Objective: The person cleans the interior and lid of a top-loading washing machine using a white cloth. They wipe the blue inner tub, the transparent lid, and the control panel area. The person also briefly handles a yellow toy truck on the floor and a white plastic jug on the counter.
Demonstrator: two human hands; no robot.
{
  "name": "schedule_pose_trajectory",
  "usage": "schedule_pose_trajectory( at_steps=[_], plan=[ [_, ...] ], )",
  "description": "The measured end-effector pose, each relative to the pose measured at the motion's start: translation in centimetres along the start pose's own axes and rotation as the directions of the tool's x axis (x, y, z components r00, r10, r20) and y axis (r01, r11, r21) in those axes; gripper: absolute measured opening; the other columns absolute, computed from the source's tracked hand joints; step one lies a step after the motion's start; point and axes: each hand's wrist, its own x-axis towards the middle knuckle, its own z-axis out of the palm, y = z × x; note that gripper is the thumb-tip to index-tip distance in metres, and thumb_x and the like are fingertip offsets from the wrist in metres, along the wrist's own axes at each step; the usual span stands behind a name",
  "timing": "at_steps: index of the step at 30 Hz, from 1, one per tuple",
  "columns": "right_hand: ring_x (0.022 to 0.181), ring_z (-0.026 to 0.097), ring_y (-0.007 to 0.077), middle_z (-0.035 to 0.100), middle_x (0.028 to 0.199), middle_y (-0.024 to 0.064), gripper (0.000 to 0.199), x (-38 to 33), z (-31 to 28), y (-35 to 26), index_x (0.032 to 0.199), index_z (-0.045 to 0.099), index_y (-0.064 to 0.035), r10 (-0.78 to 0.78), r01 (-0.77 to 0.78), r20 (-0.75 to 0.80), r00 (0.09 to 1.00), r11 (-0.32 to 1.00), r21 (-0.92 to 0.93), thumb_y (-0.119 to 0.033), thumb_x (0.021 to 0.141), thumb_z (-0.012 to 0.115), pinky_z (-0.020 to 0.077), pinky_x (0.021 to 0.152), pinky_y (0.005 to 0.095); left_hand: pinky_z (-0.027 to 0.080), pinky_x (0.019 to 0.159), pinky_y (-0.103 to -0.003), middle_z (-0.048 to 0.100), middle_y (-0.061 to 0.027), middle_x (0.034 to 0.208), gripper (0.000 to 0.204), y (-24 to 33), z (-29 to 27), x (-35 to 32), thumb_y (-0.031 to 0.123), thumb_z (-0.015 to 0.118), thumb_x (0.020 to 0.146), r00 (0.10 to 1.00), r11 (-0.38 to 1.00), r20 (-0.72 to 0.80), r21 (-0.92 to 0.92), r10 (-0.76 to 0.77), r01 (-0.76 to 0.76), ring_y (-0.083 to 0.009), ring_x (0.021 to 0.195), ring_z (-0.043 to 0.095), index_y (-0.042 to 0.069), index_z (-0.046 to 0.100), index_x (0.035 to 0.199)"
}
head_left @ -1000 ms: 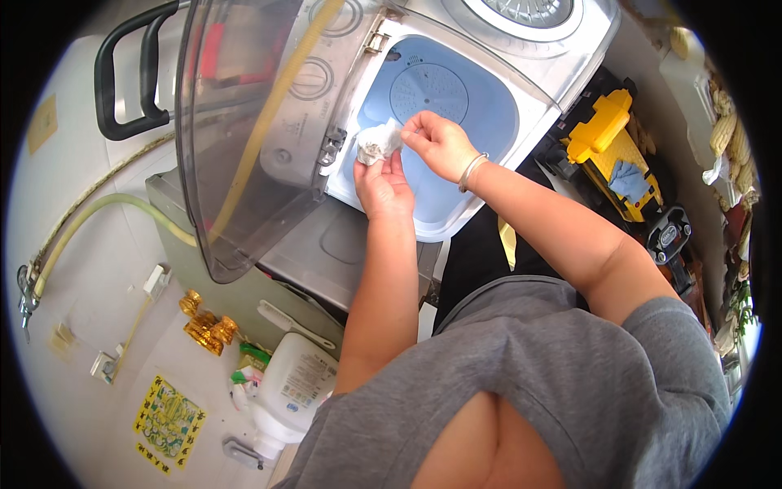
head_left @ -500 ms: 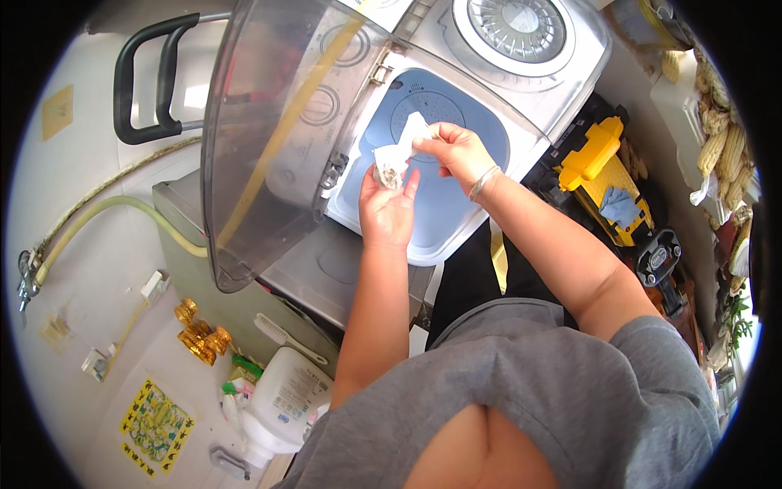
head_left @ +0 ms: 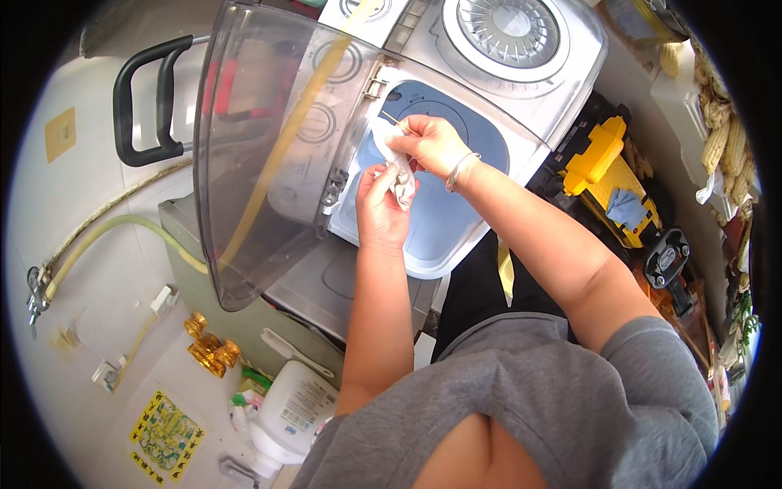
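Over the blue tub [head_left: 440,236] of a twin-tub washing machine, both my hands work on a small crumpled white piece [head_left: 401,183], thin like cloth or tissue, with greyish marks on it. My left hand [head_left: 381,213] is closed round its lower part, thumb on top. The upper part is pinched between the thumb and fingers of my right hand [head_left: 432,147], which wears a bracelet at the wrist. Near the right fingertips a thin yellowish strand or stick shows, too small to name. A transparent lid [head_left: 269,163] stands raised to the left of the tub.
A round spinner lid [head_left: 509,31] lies beyond the tub. A yellow hose [head_left: 122,222] runs from a wall tap [head_left: 37,289]. At the lower left are a white jug [head_left: 295,407] and a brush [head_left: 297,352]. A yellow-and-black toolbox [head_left: 607,167] with a blue cloth sits on the right.
My left hand's fingers have closed round the white piece, which is now more bunched. My right hand has shifted slightly left. The whole view has moved a little.
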Motion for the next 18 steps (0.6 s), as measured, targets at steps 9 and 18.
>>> schedule_pose_trajectory(
  at_steps=[9,18],
  plan=[
    [0.068,0.049,0.0090,0.056,0.080,0.0011,0.034,-1.3,-3.1,1.4,0.113,0.067,-0.0090,-0.008,-0.019,-0.238,0.971,0.994,-0.112,-0.032,0.094,0.050,0.0473,0.057,0.0246,0.049,0.080,-0.034,0.058,-0.0062,0.117,0.045,-0.6,1.0,1.9,0.003,0.055,0.088,0.995,0.992,-0.014,-0.088,0.094,-0.095,-0.0212,0.103,0.058,0.011,0.047,0.132],
    [0.076,0.067,0.0258,0.066,0.076,0.0140,0.015,-1.2,-1.0,1.3,0.094,0.058,-0.0025,-0.373,0.272,-0.214,0.903,0.880,-0.389,-0.016,0.089,0.054,0.0515,0.073,0.0363,0.050,0.078,-0.034,0.062,-0.0069,0.105,0.035,-2.2,1.1,3.3,0.004,0.055,0.089,0.994,0.983,-0.095,-0.168,0.055,-0.070,-0.0189,0.094,0.061,0.008,0.052,0.124]
  ],
)
